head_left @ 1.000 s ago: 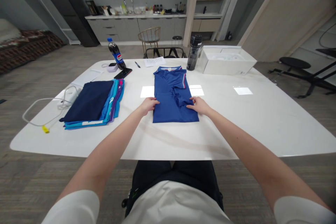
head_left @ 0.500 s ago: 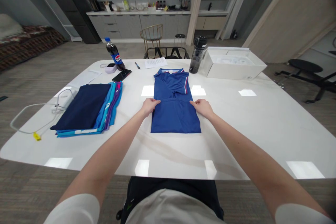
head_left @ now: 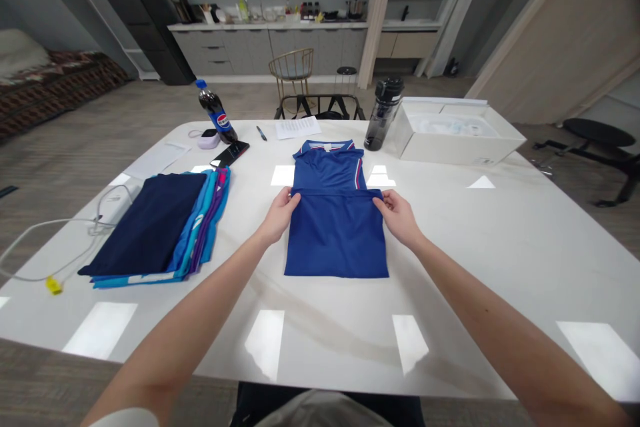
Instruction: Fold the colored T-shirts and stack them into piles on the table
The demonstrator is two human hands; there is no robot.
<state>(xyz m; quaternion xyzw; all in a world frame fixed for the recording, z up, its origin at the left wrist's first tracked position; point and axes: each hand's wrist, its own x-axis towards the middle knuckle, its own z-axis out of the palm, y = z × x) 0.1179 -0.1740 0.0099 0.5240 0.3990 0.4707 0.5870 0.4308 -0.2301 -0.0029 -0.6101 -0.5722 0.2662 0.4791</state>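
A blue polo shirt (head_left: 336, 233) lies in front of me, its lower part folded up over the body, with the striped collar at the far end. My left hand (head_left: 281, 213) pinches the left end of the folded flap's upper edge. At the right end of that same edge, my right hand (head_left: 397, 215) has the cloth between thumb and fingers. The edge looks slightly raised between them. A striped sleeve lies folded on the shirt's right side, beyond the flap.
Left on the white table (head_left: 450, 247) are a stack of folded clothes (head_left: 150, 223), a charger with cable, a phone (head_left: 230, 154) and a cola bottle (head_left: 217, 112). Behind the shirt lie a pen and paper (head_left: 298, 127); a dark bottle (head_left: 383, 115) and white box (head_left: 450, 147) stand right.
Both hands have lifted the flap's edge and moved slightly apart with it. The flap now covers more of the shirt, including part of the sleeve. The view has shifted a little.
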